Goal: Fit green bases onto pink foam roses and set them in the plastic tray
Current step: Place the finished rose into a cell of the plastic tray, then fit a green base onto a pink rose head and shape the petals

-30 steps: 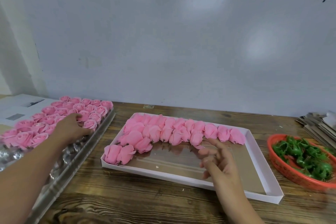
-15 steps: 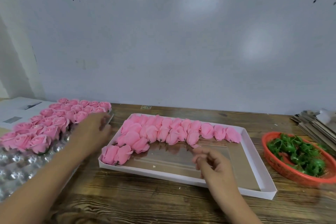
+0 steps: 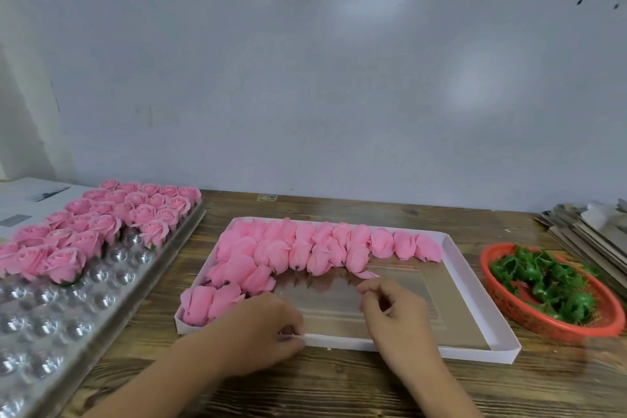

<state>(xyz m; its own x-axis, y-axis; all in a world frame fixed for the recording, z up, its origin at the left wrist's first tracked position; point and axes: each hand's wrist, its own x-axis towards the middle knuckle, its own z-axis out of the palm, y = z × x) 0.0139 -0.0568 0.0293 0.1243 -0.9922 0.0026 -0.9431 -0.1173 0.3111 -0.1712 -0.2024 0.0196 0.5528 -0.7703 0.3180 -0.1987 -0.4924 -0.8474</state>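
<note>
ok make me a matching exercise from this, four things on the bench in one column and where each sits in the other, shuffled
Things:
1. red basket
2. white box
3. clear plastic tray
4. stack of grey card

Places:
A. far left of the wooden table, part filled with upright pink roses
B. centre, just beyond both hands, with roses lying on their sides
C. right of the white box, holding green bases
D. far right edge, behind the basket

Pairs: 1-C, 2-B, 3-A, 4-D

no legible text, small sticker [image 3: 267,197] on table edge unreadable
</note>
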